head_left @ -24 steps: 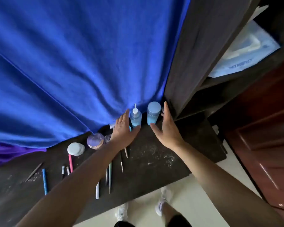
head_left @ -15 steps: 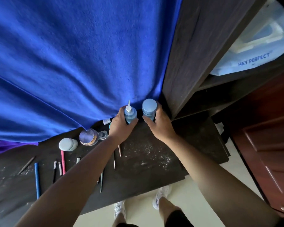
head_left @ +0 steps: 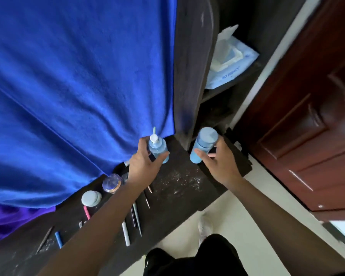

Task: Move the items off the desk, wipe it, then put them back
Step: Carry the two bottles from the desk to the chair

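left grip (head_left: 145, 163): I had it wrapped round the pump bottle (head_left: 157, 149)
right grip (head_left: 220, 163): held the capped bottle (head_left: 202, 146), tilted
surface (head_left: 173, 200): white specks between both grips

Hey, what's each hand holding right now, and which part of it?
The left hand holds the nozzle-top blue bottle around its body, below the nozzle. The right hand holds the flat-capped blue bottle around its lower body.
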{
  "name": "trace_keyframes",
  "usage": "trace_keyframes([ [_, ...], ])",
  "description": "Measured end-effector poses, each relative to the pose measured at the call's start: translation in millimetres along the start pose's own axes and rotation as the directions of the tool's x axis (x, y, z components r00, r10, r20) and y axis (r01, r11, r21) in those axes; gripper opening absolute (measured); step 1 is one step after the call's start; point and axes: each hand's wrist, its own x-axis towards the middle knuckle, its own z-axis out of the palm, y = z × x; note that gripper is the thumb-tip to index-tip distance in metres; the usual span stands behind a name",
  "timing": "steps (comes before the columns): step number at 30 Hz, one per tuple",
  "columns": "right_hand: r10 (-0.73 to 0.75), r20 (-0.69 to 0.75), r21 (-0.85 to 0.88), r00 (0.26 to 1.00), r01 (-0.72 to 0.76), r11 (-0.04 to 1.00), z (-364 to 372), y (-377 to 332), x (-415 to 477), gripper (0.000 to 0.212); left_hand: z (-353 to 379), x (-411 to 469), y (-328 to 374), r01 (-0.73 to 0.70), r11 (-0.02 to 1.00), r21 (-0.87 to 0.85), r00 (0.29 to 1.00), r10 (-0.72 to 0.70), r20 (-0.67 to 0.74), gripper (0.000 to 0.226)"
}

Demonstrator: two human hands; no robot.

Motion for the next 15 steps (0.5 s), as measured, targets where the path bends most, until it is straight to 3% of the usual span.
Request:
trace_keyframes([
  [3,0.032,-0.202,0.004,0.979,-0.032,0.999,-44,-1,-46,0.067,11,-14,22,-0.158,0.983,-0.091,0.983,0.165,0.081,0.051],
  [7,0.021,-0.462,-0.111,0.887,-0.082,0.990,-110,-6,-128,0.071,48,-39,76,-0.262,0.935,-0.240,0.912,0.321,0.255,0.052],
  [12,0.043,-0.687,-0.135,0.725,-0.185,0.973,-191,-10,-242,0.080,106,-102,162,-0.321,0.877,-0.358,0.775,0.461,0.433,0.053],
  [15,0.046,-0.781,-0.130,0.623,-0.234,0.963,-235,-6,-315,0.071,142,-158,213,-0.380,0.815,-0.438,0.669,0.569,0.478,0.050],
])
